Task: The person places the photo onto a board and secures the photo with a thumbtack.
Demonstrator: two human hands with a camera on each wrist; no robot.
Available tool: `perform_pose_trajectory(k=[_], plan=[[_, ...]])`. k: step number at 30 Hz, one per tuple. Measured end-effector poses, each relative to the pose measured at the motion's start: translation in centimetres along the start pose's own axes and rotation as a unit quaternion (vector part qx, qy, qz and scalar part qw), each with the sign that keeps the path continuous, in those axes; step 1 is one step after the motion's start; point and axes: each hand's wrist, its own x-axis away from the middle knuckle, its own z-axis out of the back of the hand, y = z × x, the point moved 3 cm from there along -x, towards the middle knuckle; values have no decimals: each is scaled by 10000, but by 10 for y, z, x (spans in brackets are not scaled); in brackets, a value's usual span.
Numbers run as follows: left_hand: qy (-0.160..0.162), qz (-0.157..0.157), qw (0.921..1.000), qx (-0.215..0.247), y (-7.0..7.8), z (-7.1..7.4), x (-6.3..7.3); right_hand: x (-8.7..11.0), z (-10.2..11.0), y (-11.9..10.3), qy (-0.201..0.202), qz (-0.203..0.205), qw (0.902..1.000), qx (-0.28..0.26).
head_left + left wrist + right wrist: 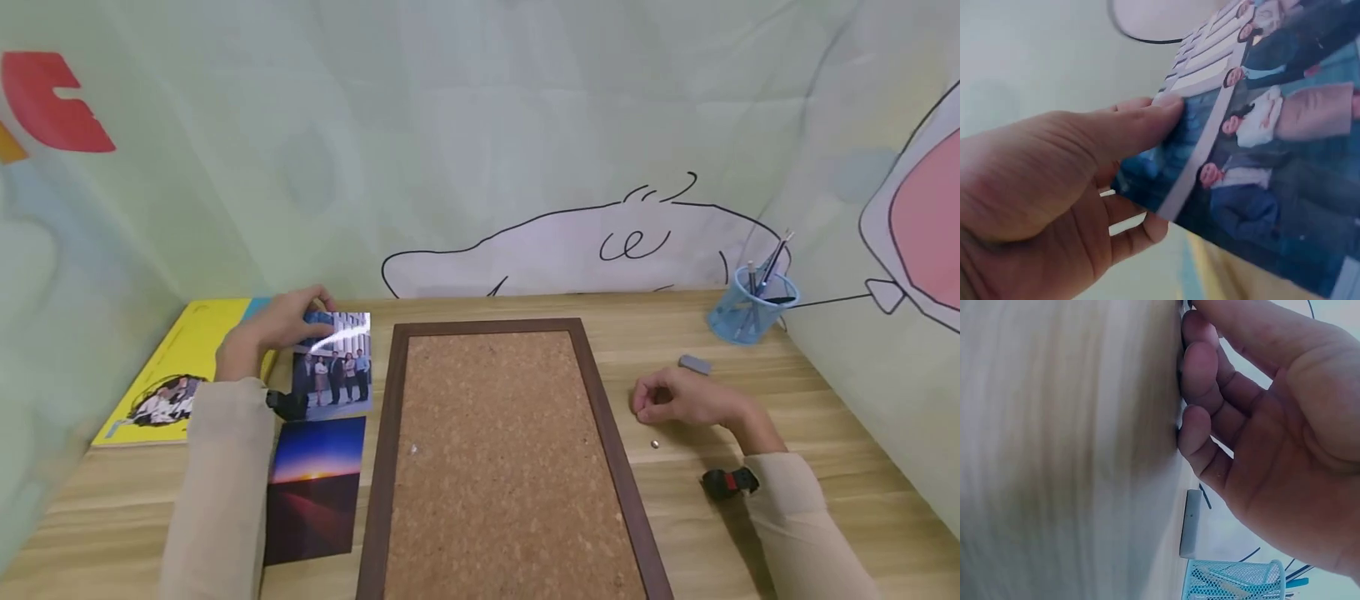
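Observation:
My left hand (pixel 281 321) pinches a glossy photo (pixel 333 383) of several people in front of a building, thumb on its face and fingers behind; in the left wrist view the print (pixel 1241 156) is tilted up. Right of the corkboard, my right hand (pixel 686 398) has its fingers bent and fingertips at the tabletop (pixel 1072 425). Its thumb and index fingertips come together, and I cannot tell whether they hold anything. Close in front of them lies a small silver thumbtack (pixel 655 444). A sunset photo (pixel 315 492) lies below the group photo.
The brown-framed corkboard (pixel 502 467) lies between my hands, with a small silvery spot near its left side. A yellow book (pixel 168 367) is at the left. Behind my right hand are a grey eraser-like block (pixel 695 364) and a blue mesh pen cup (pixel 742 312).

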Motion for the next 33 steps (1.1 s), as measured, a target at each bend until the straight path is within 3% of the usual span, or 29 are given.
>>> perform_pose_trajectory(k=[8,16,25,33], plan=[[516,304,9982,45,5,25,16,-4,8,-3,241,-2,9988,428],[953,298,9950,85,23,42,30,-5,14,-6,377,-39,9966,733],[1110,326,9929,269,27,42,37,2,14,-8,324,-295,9966,696],[1133,322,9925,329,24,37,50,2,6,-8,404,-184,9968,660]])
